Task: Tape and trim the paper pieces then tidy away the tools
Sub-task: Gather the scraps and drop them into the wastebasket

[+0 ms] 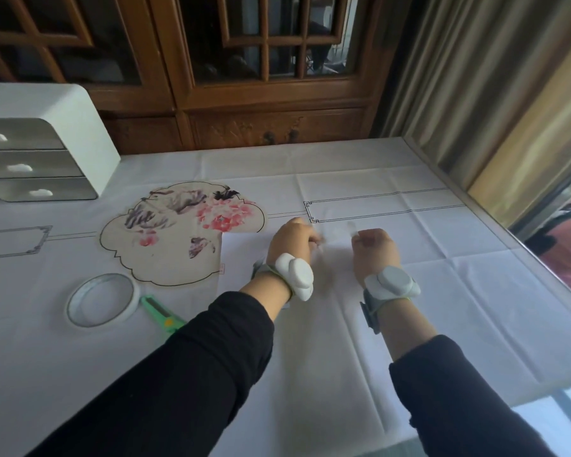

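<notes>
I log a dark wooden cabinet (271, 103) along the far side. Its lattice doors are glazed and catch daylight reflections. Two carved drawers below carry dark metal pulls (279, 136). A striped beige-grey curtain (459, 80) hangs at the right. The table (475, 291) stands just before the cabinet, under a creased white cloth. Light is soft, brightest at the right edge.
</notes>
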{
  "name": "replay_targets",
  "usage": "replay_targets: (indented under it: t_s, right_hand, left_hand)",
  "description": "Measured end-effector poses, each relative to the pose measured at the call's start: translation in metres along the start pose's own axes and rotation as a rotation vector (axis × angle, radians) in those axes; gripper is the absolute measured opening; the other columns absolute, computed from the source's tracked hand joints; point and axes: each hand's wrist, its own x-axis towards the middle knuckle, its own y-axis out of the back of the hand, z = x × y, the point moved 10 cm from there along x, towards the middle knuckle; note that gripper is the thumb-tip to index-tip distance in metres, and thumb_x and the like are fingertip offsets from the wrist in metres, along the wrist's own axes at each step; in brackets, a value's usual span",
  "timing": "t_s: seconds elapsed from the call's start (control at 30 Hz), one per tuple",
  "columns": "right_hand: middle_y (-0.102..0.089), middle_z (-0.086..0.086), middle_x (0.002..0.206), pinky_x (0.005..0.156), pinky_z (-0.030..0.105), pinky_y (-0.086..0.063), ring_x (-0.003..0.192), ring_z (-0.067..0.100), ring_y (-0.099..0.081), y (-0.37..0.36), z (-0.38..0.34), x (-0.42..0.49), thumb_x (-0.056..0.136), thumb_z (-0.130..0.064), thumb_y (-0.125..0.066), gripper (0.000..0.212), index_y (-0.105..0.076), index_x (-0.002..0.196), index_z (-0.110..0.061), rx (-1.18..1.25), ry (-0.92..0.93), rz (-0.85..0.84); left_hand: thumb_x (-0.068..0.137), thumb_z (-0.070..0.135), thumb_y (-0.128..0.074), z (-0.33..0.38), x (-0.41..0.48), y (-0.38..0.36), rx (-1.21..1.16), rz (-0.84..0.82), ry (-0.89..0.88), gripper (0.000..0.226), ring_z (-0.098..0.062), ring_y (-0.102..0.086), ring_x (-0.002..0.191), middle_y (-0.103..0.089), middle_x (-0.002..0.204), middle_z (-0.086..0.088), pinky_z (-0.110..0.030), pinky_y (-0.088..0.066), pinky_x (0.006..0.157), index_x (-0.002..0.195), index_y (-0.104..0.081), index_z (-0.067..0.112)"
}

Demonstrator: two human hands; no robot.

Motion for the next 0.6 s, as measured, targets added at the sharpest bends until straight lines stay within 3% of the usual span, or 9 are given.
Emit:
replay_targets:
  t_s: [0.13, 0.23, 0.37, 0.5, 0.6]
  right_hand:
    - [-0.063, 0.005, 0.101, 0.074, 0.025, -0.038, 0.097, 0.027, -0.06, 0.004, -0.008, -0.011, 0.095, -0.023, -0.051, 0.023, -0.06, 0.11, -0.007, 0.102, -0.014, 0.015]
    - [-0.066, 0.007, 0.11, 0.075, 0.025, -0.038, 0.099, 0.026, -0.061, 0.001, -0.021, -0.019, 0.095, -0.023, -0.05, 0.023, -0.06, 0.11, -0.008, 0.13, 0.018, -0.005]
    - [-0.067, 0.007, 0.112, 0.078, 0.026, -0.043, 0.101, 0.026, -0.062, -0.017, -0.041, -0.038, 0.094, -0.021, -0.052, 0.024, -0.06, 0.113, -0.009, 0.176, 0.056, -0.072]
    - [-0.068, 0.005, 0.106, 0.074, 0.025, -0.042, 0.086, 0.02, -0.058, -0.048, -0.069, -0.071, 0.092, -0.021, -0.055, 0.021, -0.061, 0.111, -0.014, 0.227, 0.118, -0.193]
    - [-0.068, 0.003, 0.098, 0.065, 0.023, -0.044, 0.081, 0.02, -0.059, -0.071, -0.091, -0.101, 0.091, -0.022, -0.056, 0.015, -0.059, 0.105, -0.017, 0.248, 0.165, -0.291]
  left_hand:
    - [0.083, 0.008, -0.061, -0.006, -0.005, 0.006, -0.075, 0.047, 0.022, 0.017, -0.03, -0.061, 0.096, -0.067, 0.101, -0.014, -0.026, -0.043, 0.078, 0.096, -0.073, 0.008]
    - [0.082, 0.018, -0.064, -0.014, -0.016, 0.019, -0.175, 0.119, 0.085, 0.011, -0.026, -0.065, 0.088, -0.072, 0.089, -0.007, -0.028, -0.049, 0.076, 0.085, -0.073, 0.012]
    - [0.081, 0.021, -0.069, -0.029, -0.047, 0.047, -0.285, 0.211, 0.183, 0.017, -0.021, -0.065, 0.091, -0.073, 0.096, -0.006, -0.028, -0.051, 0.085, 0.092, -0.073, 0.009]
    - [0.08, 0.026, -0.069, -0.047, -0.091, 0.084, -0.354, 0.311, 0.277, 0.026, -0.014, -0.06, 0.085, -0.069, 0.093, -0.002, -0.022, -0.046, 0.085, 0.101, -0.071, 0.01]
    - [0.08, 0.024, -0.068, -0.064, -0.128, 0.113, -0.377, 0.4, 0.355, 0.015, -0.016, -0.059, 0.079, -0.064, 0.078, 0.004, -0.027, -0.048, 0.08, 0.09, -0.073, 0.014]
